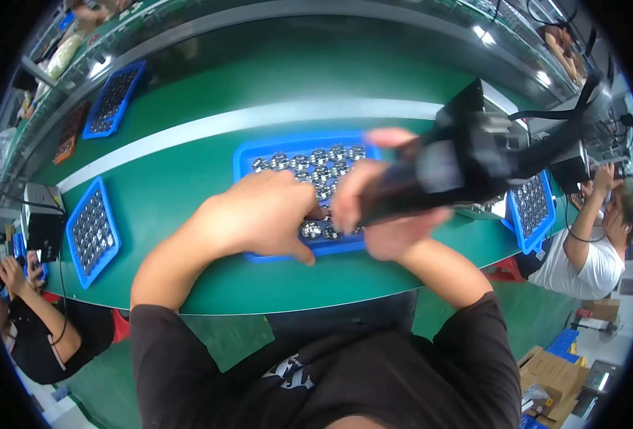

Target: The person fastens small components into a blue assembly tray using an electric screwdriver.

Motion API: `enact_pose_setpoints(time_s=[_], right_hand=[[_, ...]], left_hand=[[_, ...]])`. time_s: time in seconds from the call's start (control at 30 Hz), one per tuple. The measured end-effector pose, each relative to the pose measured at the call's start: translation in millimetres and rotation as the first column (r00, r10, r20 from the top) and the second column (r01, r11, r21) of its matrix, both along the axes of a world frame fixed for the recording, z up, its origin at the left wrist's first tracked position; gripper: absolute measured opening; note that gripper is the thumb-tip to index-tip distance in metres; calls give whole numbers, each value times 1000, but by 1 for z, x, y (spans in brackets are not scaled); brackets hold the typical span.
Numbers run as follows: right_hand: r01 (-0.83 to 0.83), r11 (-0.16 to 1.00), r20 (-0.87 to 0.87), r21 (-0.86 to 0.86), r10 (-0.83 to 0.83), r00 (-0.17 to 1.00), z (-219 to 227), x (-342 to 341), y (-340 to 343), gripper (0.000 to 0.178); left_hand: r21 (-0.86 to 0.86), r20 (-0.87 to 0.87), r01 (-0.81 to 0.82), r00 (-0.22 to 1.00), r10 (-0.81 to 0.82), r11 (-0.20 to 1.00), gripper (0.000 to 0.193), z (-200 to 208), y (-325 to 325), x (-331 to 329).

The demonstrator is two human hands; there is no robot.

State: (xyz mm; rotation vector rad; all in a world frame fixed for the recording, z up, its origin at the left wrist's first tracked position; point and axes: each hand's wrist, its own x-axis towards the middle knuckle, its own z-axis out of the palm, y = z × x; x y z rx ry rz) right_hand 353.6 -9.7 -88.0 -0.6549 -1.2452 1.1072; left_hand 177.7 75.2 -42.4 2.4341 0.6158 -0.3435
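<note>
A blue tray on the green bench in front of me holds rows of small round metal parts, silver and black. My left hand reaches over the tray's near left side. Its thumb and index finger are set around a round part, which still sits among the others. My right hand, smeared by motion, is wrapped round a black electric screwdriver with a thick cable. The tool slants down toward the parts beside my left fingertips; its tip is hidden or blurred.
Similar filled blue trays stand at the left, far left and right. A dark box-shaped device stands at the left bench edge. The screwdriver's cable crosses the upper right. Co-workers sit on both sides.
</note>
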Motion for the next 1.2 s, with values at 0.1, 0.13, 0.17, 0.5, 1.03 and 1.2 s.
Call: enact_pose_setpoints(time_s=[0.1,0.13,0.17,0.5,1.03,1.2], right_hand=[[116,973,-228,198,-70,971,39,37,-28,110],[168,954,-223,248,-113,968,50,50,-36,109],[228,925,-213,303,-167,963,60,68,-45,108],[748,634,-92,194,-748,658,74,179,-77,83],[415,900,-221,129,-382,897,52,129,-64,82],[83,962,-144,258,-47,989,58,55,-29,88]], left_hand=[[18,-30,97,995,-96,995,52,8,-10,1],[13,-72,96,993,-95,995,58,12,-15,-1],[14,-110,108,988,-106,994,64,16,-19,2],[195,5,137,990,-141,971,76,14,-48,20],[541,729,-214,602,-326,813,35,-77,-17,-48],[327,796,-83,561,-227,941,56,-88,-6,-63]])
